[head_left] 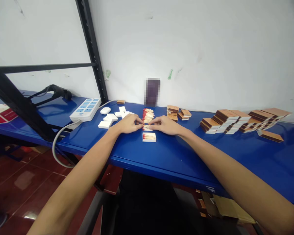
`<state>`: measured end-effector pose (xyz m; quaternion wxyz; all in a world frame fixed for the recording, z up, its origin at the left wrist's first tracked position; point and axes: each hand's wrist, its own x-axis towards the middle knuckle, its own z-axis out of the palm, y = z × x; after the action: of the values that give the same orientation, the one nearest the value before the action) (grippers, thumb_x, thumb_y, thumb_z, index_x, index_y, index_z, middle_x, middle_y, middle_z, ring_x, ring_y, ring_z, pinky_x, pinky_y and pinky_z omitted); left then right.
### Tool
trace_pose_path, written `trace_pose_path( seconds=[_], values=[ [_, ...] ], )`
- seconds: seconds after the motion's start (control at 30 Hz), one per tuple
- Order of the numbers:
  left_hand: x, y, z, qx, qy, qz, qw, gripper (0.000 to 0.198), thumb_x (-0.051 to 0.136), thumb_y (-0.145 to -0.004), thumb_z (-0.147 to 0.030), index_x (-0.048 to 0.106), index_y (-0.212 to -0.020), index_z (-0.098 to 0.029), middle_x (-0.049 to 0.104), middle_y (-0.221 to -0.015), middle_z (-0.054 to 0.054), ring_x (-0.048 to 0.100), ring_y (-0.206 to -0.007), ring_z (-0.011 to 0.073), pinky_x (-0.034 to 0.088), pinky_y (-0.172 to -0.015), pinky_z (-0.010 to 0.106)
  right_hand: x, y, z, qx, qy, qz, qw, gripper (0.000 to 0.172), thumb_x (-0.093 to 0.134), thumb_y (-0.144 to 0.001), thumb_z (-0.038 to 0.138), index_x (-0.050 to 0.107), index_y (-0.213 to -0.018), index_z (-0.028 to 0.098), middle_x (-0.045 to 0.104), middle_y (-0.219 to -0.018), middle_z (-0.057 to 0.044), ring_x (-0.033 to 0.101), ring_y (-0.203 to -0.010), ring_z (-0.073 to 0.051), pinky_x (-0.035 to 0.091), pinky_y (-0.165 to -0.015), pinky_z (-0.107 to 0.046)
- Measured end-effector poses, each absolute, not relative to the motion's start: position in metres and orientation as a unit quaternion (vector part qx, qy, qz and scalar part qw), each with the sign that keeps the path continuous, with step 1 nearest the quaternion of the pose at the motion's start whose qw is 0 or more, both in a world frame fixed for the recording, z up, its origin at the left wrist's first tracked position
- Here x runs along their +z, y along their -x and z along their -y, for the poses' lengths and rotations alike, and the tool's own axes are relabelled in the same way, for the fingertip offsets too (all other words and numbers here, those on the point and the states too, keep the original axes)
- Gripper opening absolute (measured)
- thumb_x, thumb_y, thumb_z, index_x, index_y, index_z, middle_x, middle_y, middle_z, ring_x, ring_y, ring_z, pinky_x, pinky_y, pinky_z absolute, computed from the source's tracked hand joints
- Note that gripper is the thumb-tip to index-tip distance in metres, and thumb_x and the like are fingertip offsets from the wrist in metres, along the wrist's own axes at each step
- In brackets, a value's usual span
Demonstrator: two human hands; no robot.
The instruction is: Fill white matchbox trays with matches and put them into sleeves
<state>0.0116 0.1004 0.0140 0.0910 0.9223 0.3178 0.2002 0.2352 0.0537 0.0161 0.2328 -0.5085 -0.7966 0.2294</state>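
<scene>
On the blue table [176, 156] lies a pile of red-tipped matches [147, 115]. My left hand [129, 124] and my right hand [165, 124] rest on the table on either side of the pile's near end, fingers curled and pinching a small bunch of matches [146, 125] between them. Just in front of my hands sits an open white matchbox tray [149, 137] holding matches. Several empty white trays [111, 118] lie to the left of my left hand.
Stacks of brown matchbox sleeves [177, 113] stand behind the pile, and many more boxes [237, 120] are spread at the right. A white power strip [85, 109] with its cable, a white mouse-like object [105, 110] and a black metal rack post [91, 49] are at the left.
</scene>
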Motion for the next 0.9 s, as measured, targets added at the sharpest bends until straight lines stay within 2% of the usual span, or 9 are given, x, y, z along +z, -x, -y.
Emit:
trace_pose_path(
  seconds=[0.17,0.27,0.4,0.57,0.77,0.9],
  values=[
    [0.016,-0.011,-0.099,0.199,-0.925,-0.309,0.09,0.03,0.058,-0.083,-0.039,0.077,-0.095,-0.02,0.06,-0.075,0.003,0.052,-0.064,0.013,0.039,-0.062,0.027,0.021,-0.236,-0.053,0.232,0.485,0.818,0.204,0.047,0.067,-0.076,0.051,0.073,-0.107,0.016,0.066,-0.084,-0.005,0.051,-0.067,-0.014,0.038,-0.061,-0.027],
    [0.017,-0.011,-0.098,0.191,-0.927,-0.313,0.083,0.035,0.059,-0.082,-0.047,0.077,-0.096,-0.021,0.06,-0.074,0.004,0.051,-0.063,0.0132,0.038,-0.06,0.027,0.02,-0.235,-0.054,0.222,0.48,0.823,0.205,0.048,0.067,-0.075,0.05,0.073,-0.106,0.015,0.064,-0.076,-0.003,0.051,-0.064,-0.013,0.037,-0.06,-0.026],
    [0.017,-0.011,-0.098,0.192,-0.927,-0.312,0.078,0.042,0.061,-0.08,-0.056,0.077,-0.094,-0.019,0.061,-0.073,0.004,0.051,-0.062,0.0133,0.037,-0.06,0.027,0.016,-0.232,-0.054,0.193,0.476,0.83,0.217,0.039,0.066,-0.078,0.045,0.074,-0.101,0.014,0.062,-0.069,-0.002,0.05,-0.062,-0.013,0.036,-0.06,-0.026],
    [0.017,-0.013,-0.098,0.195,-0.924,-0.318,0.08,0.041,0.062,-0.08,-0.054,0.077,-0.093,-0.018,0.062,-0.073,0.004,0.052,-0.063,0.0133,0.038,-0.06,0.027,0.012,-0.23,-0.055,0.162,0.479,0.831,0.233,0.028,0.063,-0.081,0.037,0.076,-0.094,0.016,0.062,-0.068,-0.002,0.05,-0.061,-0.013,0.035,-0.059,-0.025],
    [0.017,-0.014,-0.096,0.198,-0.922,-0.319,0.089,0.041,0.064,-0.079,-0.054,0.076,-0.092,-0.017,0.062,-0.074,0.004,0.053,-0.064,0.0138,0.038,-0.059,0.027,0.01,-0.229,-0.055,0.129,0.477,0.839,0.23,0.027,0.061,-0.083,0.036,0.076,-0.093,0.015,0.059,-0.066,0.0,0.048,-0.059,-0.012,0.033,-0.058,-0.025],
    [0.016,-0.014,-0.096,0.205,-0.925,-0.306,0.092,0.035,0.064,-0.08,-0.049,0.076,-0.089,-0.018,0.063,-0.074,0.004,0.053,-0.064,0.0135,0.039,-0.06,0.026,0.01,-0.228,-0.055,0.121,0.482,0.836,0.231,0.024,0.059,-0.085,0.032,0.075,-0.092,0.016,0.057,-0.062,0.001,0.048,-0.057,-0.011,0.032,-0.058,-0.025]
  ],
)
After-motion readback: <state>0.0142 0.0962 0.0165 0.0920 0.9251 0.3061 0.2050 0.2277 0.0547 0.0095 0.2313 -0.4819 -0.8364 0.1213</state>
